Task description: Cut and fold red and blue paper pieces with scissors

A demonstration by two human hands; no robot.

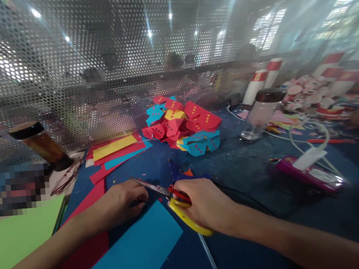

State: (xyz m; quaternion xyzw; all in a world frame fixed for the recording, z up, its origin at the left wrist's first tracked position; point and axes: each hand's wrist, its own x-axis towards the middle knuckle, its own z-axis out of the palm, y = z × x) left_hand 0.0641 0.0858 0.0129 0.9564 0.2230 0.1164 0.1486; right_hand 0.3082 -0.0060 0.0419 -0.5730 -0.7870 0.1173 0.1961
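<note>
My right hand (205, 203) is closed on scissors (178, 201) with yellow and red handles, the blades pointing left over the dark blue table (241, 167). My left hand (122, 201) rests with curled fingers just left of the blades, at the top edge of a blue paper sheet (135, 250). What its fingers pinch is hidden. A red sheet (88, 245) lies under my left forearm.
A heap of folded red, blue and yellow paper pieces (183, 126) sits at the middle back, with paper strips (118, 149) to its left. A glass jar (260, 113), a purple device with a white cable (307, 172), a dark jar (42, 145) and green paper (19, 234) surround the work area. A perforated screen (67, 56) stands behind.
</note>
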